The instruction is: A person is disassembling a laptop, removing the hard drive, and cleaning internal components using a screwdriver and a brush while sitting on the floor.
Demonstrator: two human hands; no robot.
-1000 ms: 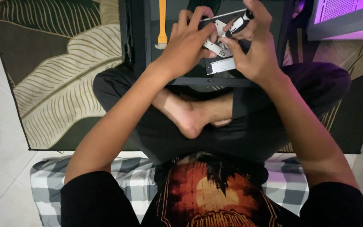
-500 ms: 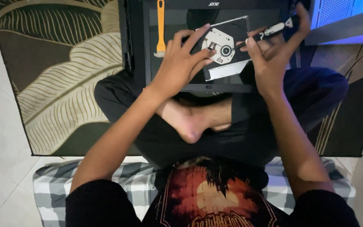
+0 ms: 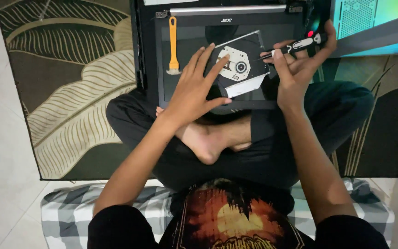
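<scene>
- The leaf-patterned rug (image 3: 74, 106) covers the floor under the seated person, and a checked cushion (image 3: 65, 207) lies at the near edge.
- A dark laptop (image 3: 190, 99) lies closed and flat at the far side of the crossed legs, its broad face a steady work surface; keeping it level looks wise.
- An optical disc drive (image 3: 242, 69) rests on the laptop, right of centre, tilted slightly.
- The left hand (image 3: 194, 94) is spread open, fingertips pressing the drive's left edge; firm downward pressure should keep it from sliding.
- The right hand (image 3: 298, 69) is closed around a small screwdriver (image 3: 300, 44), whose tip meets the drive's right edge; holding the shaft straight likely avoids slipping.
- An orange pry tool (image 3: 173, 46) lies untouched to the left.
</scene>
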